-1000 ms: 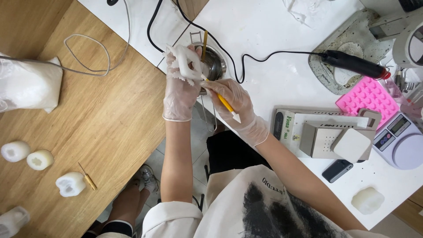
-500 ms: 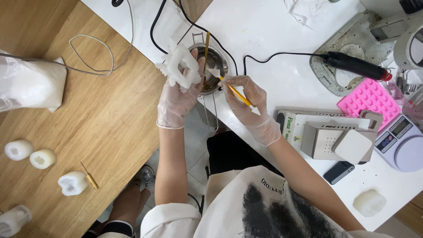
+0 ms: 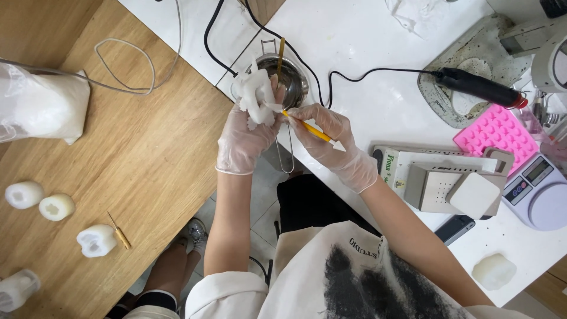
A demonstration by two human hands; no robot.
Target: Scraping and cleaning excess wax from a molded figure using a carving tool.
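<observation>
While the head view looks straight down, the left hand (image 3: 245,139), gloved, is clenched around a white wax figure (image 3: 255,97) and holds it just above a small metal pot (image 3: 292,80) that sits at the edge of the white worktop (image 3: 378,41). The right hand (image 3: 333,142), also gloved, grips a yellow-handled tool (image 3: 307,126) like a pencil, its tip touching the lower side of the figure. Judging from this, the step in hand is trimming or scraping loose edges off the cast piece over the pot, so that shavings drop into it. A next stroke would call for a steady left grip, light pressure from the tool, and turning the figure to bring an untrimmed side round; too much force could chip the soft wax. A thin stick (image 3: 280,50) stands in the pot. On the wooden worktop (image 3: 136,153) to the left lie three small white wax pieces (image 3: 56,207) and a clear bag of white material (image 3: 44,106), well apart from both hands. To the right are a pink silicone mould (image 3: 496,133), a small scale (image 3: 543,195) and a black corded tool (image 3: 478,87).
</observation>
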